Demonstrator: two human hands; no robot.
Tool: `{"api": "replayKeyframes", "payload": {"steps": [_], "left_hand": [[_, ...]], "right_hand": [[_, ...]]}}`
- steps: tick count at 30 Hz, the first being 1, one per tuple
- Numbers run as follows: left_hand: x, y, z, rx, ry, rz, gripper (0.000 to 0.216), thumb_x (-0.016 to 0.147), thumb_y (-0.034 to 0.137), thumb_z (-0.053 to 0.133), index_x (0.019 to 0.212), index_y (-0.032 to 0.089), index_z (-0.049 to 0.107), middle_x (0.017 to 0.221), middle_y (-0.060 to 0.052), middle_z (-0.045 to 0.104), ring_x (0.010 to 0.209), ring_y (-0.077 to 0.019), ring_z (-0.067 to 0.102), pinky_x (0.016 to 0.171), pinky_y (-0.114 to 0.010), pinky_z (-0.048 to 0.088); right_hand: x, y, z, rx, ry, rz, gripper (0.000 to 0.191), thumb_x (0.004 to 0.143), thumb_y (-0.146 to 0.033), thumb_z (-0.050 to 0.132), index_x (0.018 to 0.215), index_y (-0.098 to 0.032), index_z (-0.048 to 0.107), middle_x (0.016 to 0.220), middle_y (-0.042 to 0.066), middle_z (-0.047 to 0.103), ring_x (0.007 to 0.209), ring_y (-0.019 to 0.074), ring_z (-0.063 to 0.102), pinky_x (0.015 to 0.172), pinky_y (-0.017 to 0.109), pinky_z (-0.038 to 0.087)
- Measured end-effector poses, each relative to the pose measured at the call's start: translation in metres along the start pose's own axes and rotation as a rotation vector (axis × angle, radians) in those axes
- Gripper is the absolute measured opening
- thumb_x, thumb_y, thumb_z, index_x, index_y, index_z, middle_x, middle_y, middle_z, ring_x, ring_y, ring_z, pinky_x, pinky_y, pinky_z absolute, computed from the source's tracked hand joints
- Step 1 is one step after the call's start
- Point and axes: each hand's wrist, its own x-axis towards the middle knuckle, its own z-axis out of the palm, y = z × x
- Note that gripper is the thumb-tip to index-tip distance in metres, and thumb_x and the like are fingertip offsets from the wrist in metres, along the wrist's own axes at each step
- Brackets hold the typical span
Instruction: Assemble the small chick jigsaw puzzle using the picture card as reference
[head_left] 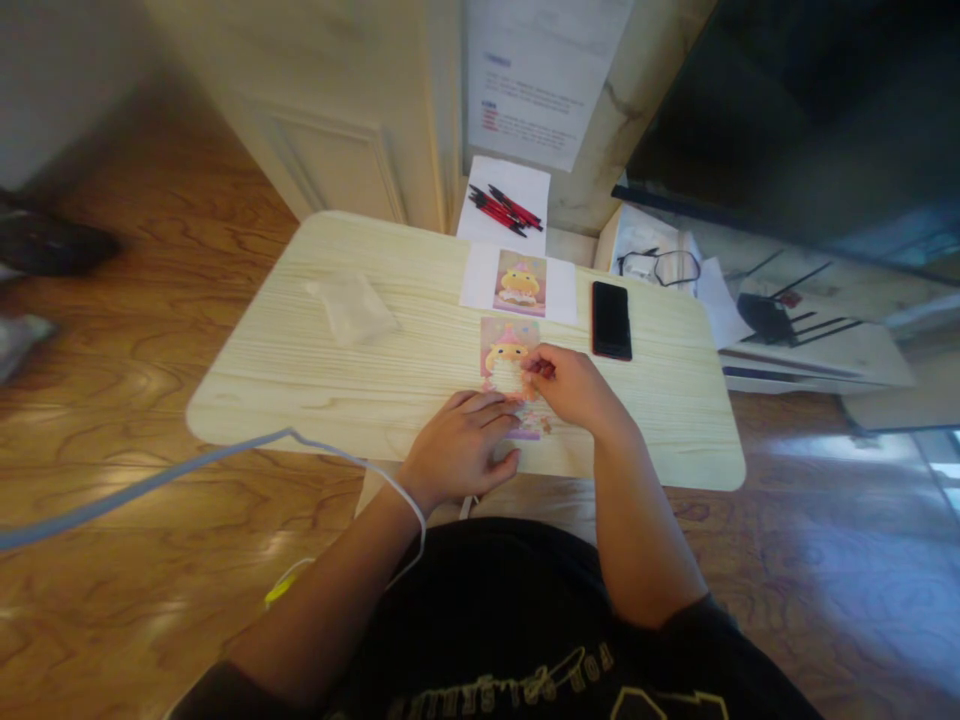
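A small picture board point(508, 352) with a yellow duck on pink lies near the front of the light wooden table point(315, 380). My left hand point(461, 447) rests flat on the board's lower left part, fingers together and stretched out. My right hand point(570, 385) is closed in a pinch over the board's middle right; what it holds is too small to make out. Behind the board lies a white sheet with the same duck picture point(519, 283).
A black phone point(611, 319) lies right of the sheet. A clear plastic bag point(351, 307) sits at the table's left. Red and black pens point(504, 209) rest on paper behind the table. Glasses point(660, 266) lie at the back right. A pale cable point(150, 480) crosses my left wrist.
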Motion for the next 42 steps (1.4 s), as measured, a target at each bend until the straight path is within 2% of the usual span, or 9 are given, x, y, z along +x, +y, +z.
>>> {"api": "replayKeyframes", "payload": {"steps": [6,11,15,22,26,32,35,38,42], "left_hand": [[-0.001,0.000,0.000,0.011,0.018,-0.010,0.032,0.092,0.039,0.062,0.120,0.026,0.072,0.144,-0.005,0.067,0.137,-0.0309,0.058,0.112,-0.052,0.044],[0.002,0.000,0.000,0.021,0.029,-0.044,0.041,0.092,0.039,0.063,0.129,0.025,0.069,0.147,-0.008,0.064,0.137,-0.0318,0.057,0.113,-0.052,0.044],[0.003,0.000,0.002,0.028,0.053,-0.075,0.047,0.090,0.040,0.064,0.135,0.025,0.067,0.146,-0.009,0.065,0.137,-0.0324,0.056,0.114,-0.053,0.044],[0.002,-0.003,0.005,0.039,0.086,-0.061,0.043,0.089,0.038,0.065,0.129,0.025,0.070,0.140,-0.008,0.068,0.130,-0.0314,0.060,0.110,-0.051,0.045],[0.002,-0.002,0.004,0.036,0.091,-0.054,0.040,0.090,0.036,0.063,0.126,0.022,0.071,0.139,-0.009,0.069,0.130,-0.0305,0.060,0.111,-0.051,0.045],[0.001,-0.008,0.003,-0.081,0.242,-0.104,0.043,0.086,0.030,0.064,0.129,0.021,0.066,0.134,-0.010,0.068,0.128,-0.0286,0.061,0.111,-0.049,0.047],[-0.004,-0.014,0.001,-0.146,0.358,-0.173,0.039,0.085,0.020,0.060,0.123,0.021,0.065,0.126,-0.009,0.069,0.125,-0.0266,0.062,0.110,-0.049,0.050],[-0.013,-0.021,-0.003,-0.189,0.400,-0.211,0.033,0.086,0.017,0.057,0.117,0.021,0.065,0.117,-0.008,0.070,0.117,-0.0242,0.064,0.105,-0.046,0.054],[-0.021,-0.025,-0.007,-0.174,0.312,-0.172,0.029,0.088,0.017,0.057,0.114,0.021,0.068,0.116,-0.008,0.070,0.115,-0.0242,0.065,0.104,-0.046,0.054]], "right_hand": [[-0.030,0.015,-0.013,-0.022,0.000,0.096,0.018,0.091,-0.012,0.067,0.097,-0.023,0.079,0.098,0.003,0.080,0.087,0.0186,0.071,0.085,0.033,0.053],[-0.041,0.012,-0.006,-0.024,-0.048,0.042,0.023,0.091,-0.009,0.066,0.099,-0.025,0.080,0.103,0.003,0.080,0.092,0.0200,0.072,0.089,0.034,0.054],[-0.041,0.010,-0.002,-0.091,-0.016,-0.023,0.023,0.091,-0.008,0.066,0.101,-0.023,0.080,0.105,0.005,0.078,0.099,0.0206,0.070,0.093,0.035,0.052],[-0.058,0.015,0.000,-0.184,0.034,-0.086,0.038,0.094,-0.002,0.053,0.110,-0.022,0.081,0.111,0.008,0.071,0.108,0.0214,0.065,0.102,0.036,0.050],[-0.073,0.018,0.004,-0.305,0.057,-0.084,0.043,0.091,-0.001,0.055,0.117,-0.023,0.081,0.116,0.011,0.069,0.113,0.0256,0.060,0.107,0.041,0.048],[-0.089,0.017,0.000,-0.404,0.088,-0.013,0.045,0.092,-0.002,0.052,0.120,-0.023,0.080,0.120,0.013,0.067,0.111,0.0280,0.060,0.105,0.045,0.049],[-0.099,0.008,0.006,-0.403,0.142,-0.005,0.044,0.093,-0.007,0.054,0.127,-0.024,0.076,0.126,0.014,0.067,0.118,0.0310,0.059,0.105,0.048,0.050],[-0.107,-0.003,0.018,-0.333,0.132,-0.071,0.046,0.094,-0.007,0.053,0.130,-0.026,0.073,0.138,0.012,0.064,0.131,0.0302,0.056,0.111,0.049,0.048],[-0.105,-0.011,0.033,-0.285,0.097,-0.116,0.048,0.095,-0.007,0.051,0.133,-0.027,0.072,0.144,0.010,0.064,0.135,0.0283,0.056,0.117,0.049,0.045]]}}
